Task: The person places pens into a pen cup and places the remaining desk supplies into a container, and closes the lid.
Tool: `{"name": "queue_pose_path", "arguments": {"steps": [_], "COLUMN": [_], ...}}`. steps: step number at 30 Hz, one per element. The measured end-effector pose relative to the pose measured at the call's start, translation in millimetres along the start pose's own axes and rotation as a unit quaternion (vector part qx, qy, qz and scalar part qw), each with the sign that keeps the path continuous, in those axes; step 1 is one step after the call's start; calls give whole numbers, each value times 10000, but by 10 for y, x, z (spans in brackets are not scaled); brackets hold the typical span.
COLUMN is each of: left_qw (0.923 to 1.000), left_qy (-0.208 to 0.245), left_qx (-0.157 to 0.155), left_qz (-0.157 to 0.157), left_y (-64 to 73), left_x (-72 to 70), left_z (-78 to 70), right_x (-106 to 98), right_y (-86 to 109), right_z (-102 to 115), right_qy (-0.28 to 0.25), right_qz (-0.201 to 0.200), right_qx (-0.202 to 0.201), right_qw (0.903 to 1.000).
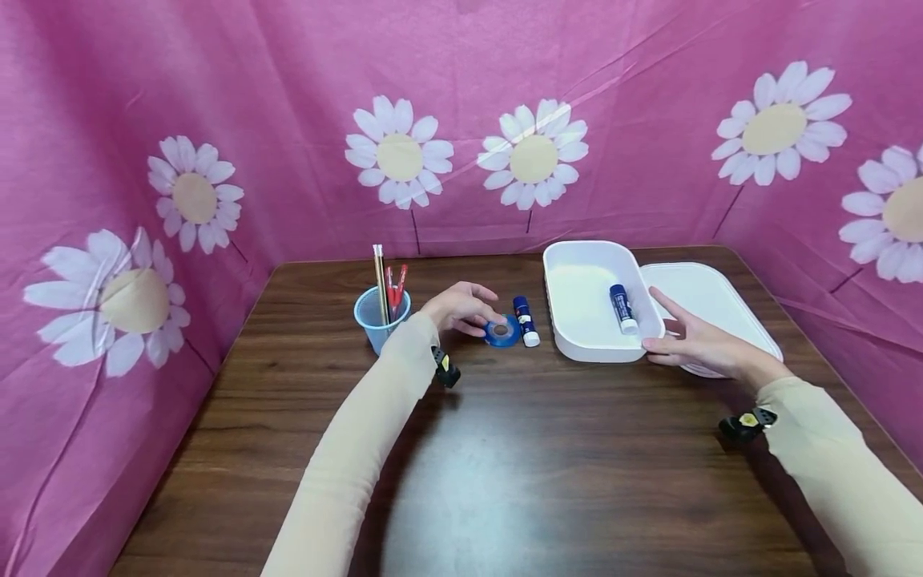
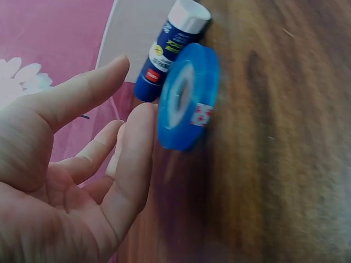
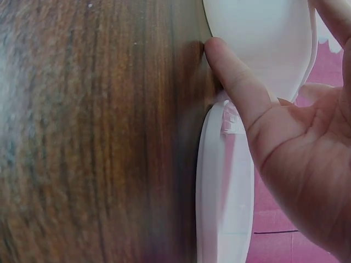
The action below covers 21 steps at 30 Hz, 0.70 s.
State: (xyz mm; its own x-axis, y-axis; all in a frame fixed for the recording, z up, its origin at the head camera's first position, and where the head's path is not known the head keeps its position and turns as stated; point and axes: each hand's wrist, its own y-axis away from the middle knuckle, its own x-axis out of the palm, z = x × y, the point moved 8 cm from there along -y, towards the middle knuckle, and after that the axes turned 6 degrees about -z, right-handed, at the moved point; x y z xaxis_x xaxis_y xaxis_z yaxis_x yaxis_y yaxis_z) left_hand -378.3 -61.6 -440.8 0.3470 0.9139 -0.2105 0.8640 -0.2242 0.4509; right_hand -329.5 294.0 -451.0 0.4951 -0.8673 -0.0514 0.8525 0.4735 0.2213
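Note:
My left hand (image 1: 467,309) reaches over the table with its fingertips right at a roll of blue tape (image 1: 502,330). In the left wrist view the thumb and fingers (image 2: 143,129) are apart, and the tape roll (image 2: 189,98) is just beyond them. A blue glue stick (image 1: 526,320) with a white cap lies beside the tape. My right hand (image 1: 688,340) rests against the front right corner of a white plastic box (image 1: 577,351), thumb at the front wall and fingers along the right side. Inside the box lies a second glue stick (image 1: 623,308).
A light blue cup (image 1: 369,320) holding pencils and red-handled scissors (image 1: 397,288) stands left of my left hand. The white lid (image 1: 710,296) lies right of the box, partly beneath my right hand. Pink flowered cloth (image 1: 461,48) hangs behind and beside the wooden table (image 1: 497,449).

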Motion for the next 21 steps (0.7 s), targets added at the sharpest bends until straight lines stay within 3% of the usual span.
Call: {"name": "queue_pose_path", "arguments": {"steps": [9,16,21], "left_qw": [9996,9960,9909], "left_qy": [-176,-678,-1042], "left_qx": [212,568,802], "left_qz": [-94,-88,-275], "left_y": [11,58,76], "left_x": [21,90,119], "left_z": [175,199,183], "right_x": [2,-12,-18], "right_y": [17,8,-2], "right_z": [20,-12,-17], "right_qy": [53,66,43], "right_qz": [-34,-39,-26], "right_qx": [4,49,60], "right_qw": [10000,10000,10000]}}
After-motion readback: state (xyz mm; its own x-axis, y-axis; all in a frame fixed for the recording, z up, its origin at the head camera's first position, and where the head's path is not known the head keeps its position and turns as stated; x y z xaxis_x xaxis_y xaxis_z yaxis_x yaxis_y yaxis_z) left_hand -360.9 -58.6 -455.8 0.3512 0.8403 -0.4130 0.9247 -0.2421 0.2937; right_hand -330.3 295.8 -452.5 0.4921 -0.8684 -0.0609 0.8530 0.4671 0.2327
